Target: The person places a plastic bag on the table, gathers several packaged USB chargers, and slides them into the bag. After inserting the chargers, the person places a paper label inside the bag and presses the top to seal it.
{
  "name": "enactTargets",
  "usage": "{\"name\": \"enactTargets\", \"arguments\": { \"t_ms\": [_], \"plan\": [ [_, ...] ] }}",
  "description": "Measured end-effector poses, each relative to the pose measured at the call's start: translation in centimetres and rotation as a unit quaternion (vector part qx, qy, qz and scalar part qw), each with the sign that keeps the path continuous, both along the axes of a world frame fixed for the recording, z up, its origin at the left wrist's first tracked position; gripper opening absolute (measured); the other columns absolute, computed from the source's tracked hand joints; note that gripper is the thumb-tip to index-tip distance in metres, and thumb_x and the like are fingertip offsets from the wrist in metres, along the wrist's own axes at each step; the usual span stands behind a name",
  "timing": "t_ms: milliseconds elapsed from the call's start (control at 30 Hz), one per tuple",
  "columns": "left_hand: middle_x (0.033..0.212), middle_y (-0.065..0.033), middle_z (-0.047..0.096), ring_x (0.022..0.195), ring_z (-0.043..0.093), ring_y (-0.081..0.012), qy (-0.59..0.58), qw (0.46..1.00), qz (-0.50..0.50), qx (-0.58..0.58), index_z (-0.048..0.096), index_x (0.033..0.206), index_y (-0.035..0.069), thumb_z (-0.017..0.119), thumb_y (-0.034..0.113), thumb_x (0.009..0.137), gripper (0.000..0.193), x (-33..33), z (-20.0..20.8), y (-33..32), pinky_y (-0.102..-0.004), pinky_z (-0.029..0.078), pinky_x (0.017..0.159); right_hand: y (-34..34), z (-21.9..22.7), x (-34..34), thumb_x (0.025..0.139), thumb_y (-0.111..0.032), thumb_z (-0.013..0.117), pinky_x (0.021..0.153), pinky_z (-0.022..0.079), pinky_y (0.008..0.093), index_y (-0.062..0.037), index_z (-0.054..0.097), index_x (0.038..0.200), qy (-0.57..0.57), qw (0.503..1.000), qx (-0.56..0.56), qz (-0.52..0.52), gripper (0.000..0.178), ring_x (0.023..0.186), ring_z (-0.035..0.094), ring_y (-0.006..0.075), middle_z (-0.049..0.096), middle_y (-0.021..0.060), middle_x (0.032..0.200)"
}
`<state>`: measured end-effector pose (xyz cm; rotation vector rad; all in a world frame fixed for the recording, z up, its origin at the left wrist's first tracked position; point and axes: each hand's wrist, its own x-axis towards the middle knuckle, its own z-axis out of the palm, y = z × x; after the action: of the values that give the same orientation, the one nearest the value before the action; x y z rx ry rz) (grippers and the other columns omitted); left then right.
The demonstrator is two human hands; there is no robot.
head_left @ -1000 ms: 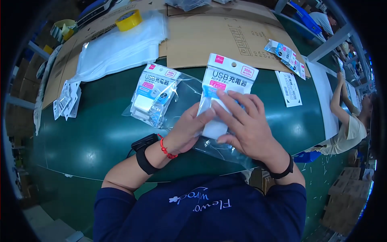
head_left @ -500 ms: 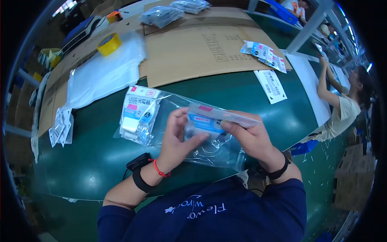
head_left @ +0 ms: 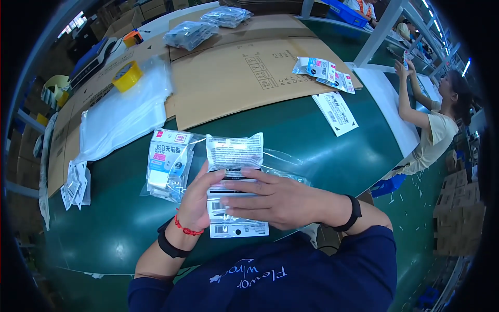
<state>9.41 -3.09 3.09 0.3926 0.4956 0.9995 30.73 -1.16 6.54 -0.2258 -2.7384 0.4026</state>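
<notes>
Hands around white packet

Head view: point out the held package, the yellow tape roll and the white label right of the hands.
Held package [head_left: 235, 152], head view: upper part of its printed face.
Yellow tape roll [head_left: 128, 79], head view: its side.
White label [head_left: 335, 113], head view: middle of its face.

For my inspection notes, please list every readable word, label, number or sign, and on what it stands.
I tell only where text stands, not its wording.
White packet in the hands: lines too small; barcodes below.
Blue packet at left: heading readable; small print not.
Packets on the cardboard: small print unreadable.
White card: characters, numbers, barcode; partly readable.
Cardboard: faint printing, grid; unclear.
Dark shirt: pale lettering, upside down, readable.
White stack at left: too small.
</notes>
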Motion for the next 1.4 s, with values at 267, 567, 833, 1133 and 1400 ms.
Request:
{"name": "enactTargets", "arguments": {
  "t_ms": [267, 567, 833, 1133, 1400],
  "plan": [
    [0.132, -0.0145, 0.049, 0.120, 0.051, -0.0261, 0.044, 0.997, 0.049, 0.049, 0.028, 0.144, 0.009, 0.044, 0.002, 0.092, 0.055, 0.4, 0.5, 0.0, -0.0397, 0.043, 0.100, 8.1, 6.9, 2.1, 0.083, -0.002, 0.049, 0.111, 0.027, 0.0394, -0.0043, 0.043, 0.138, 0.219, 0.956, -0.069, -0.184, 0.055, 0.131, 0.041, 0.0311, 0.044, 0.0155, 0.140],
    [0.133, -0.0119, 0.048, 0.121, 0.050, -0.0243, 0.073, 0.994, 0.005, 0.077, 0.028, 0.145, 0.009, 0.046, -0.002, 0.090, 0.059, 1.6, -0.4, -0.2, -0.0392, 0.041, 0.102, 27.5, -5.3, 9.2, 0.080, -0.031, 0.067, 0.099, 0.040, 0.0386, 0.0063, 0.045, 0.129, 0.100, 0.742, -0.149, -0.647, 0.065, 0.114, 0.052, 0.0378, 0.053, 0.0277, 0.123],
    [0.132, -0.0131, 0.049, 0.121, 0.051, -0.0253, 0.042, 0.997, 0.004, 0.066, 0.029, 0.143, 0.007, 0.048, -0.001, 0.090, 0.057, 0.8, 0.1, -0.1, -0.0401, 0.042, 0.102, 21.7, -4.5, 8.4, 0.080, -0.030, 0.069, 0.095, 0.042, 0.0337, -0.0016, 0.055, 0.125, 0.087, 0.853, -0.238, -0.456, 0.055, 0.108, 0.057, 0.0296, 0.060, 0.0170, 0.118],
    [0.130, -0.0149, 0.050, 0.118, 0.053, -0.0269, -0.032, 0.995, 0.042, 0.089, 0.031, 0.140, 0.007, 0.050, 0.005, 0.091, 0.052, -0.6, 0.9, 1.1, -0.0407, 0.045, 0.100, 2.9, 3.5, 1.5, 0.079, -0.014, 0.064, 0.101, 0.038, 0.0465, -0.0074, 0.057, 0.125, 0.206, 0.943, 0.107, -0.237, 0.047, 0.118, 0.053, 0.0347, 0.056, 0.0172, 0.126],
    [0.128, -0.0126, 0.052, 0.116, 0.054, -0.0224, -0.080, 0.989, 0.071, 0.100, 0.032, 0.139, 0.008, 0.056, 0.019, 0.094, 0.053, -0.3, 0.7, 0.2, -0.0371, 0.046, 0.097, -2.6, -0.3, -2.8, 0.079, -0.021, 0.063, 0.107, 0.026, 0.0584, -0.0161, 0.055, 0.128, -0.037, 0.974, 0.189, -0.118, 0.050, 0.132, 0.039, 0.0355, 0.045, 0.0179, 0.138]
  ]
}}
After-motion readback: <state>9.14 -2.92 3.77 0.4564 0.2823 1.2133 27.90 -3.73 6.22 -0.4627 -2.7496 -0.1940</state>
